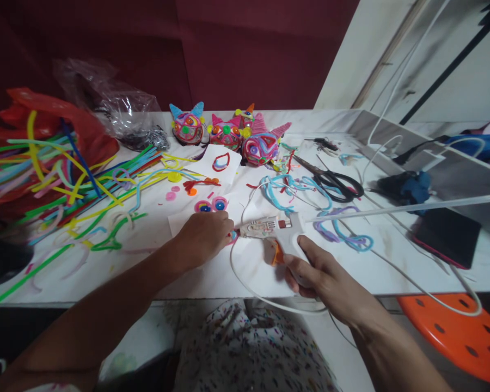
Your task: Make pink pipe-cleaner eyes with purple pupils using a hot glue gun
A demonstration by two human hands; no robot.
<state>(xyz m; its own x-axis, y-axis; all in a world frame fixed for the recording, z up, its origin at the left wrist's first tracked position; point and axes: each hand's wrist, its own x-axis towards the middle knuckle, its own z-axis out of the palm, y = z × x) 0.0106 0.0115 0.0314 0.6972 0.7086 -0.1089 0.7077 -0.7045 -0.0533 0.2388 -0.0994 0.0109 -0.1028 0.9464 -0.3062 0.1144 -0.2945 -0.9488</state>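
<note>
My right hand [316, 272] is wrapped round the handle of a white glue gun [292, 237] with an orange trigger. Its nozzle points left, close to the fingertips of my left hand [208, 234]. That hand is closed over a sheet of white paper [177, 222]. A bit of blue and red pipe cleaner [233, 236] peeks out by its fingertips; what the fingers grip is mostly hidden. Just beyond it lie two pink rounds with blue centres [219, 205]. Farther back, a red and blue pipe-cleaner loop [221, 162] rests on another paper.
Colourful pipe cleaners [81, 179] spread from a red bag [61, 120] on the left. Several decorated balls with pointed ears [225, 135] stand at the back. Scissors [337, 182] and twisted pipe cleaners [277, 193] lie right. A cable [245, 283] loops over the front edge.
</note>
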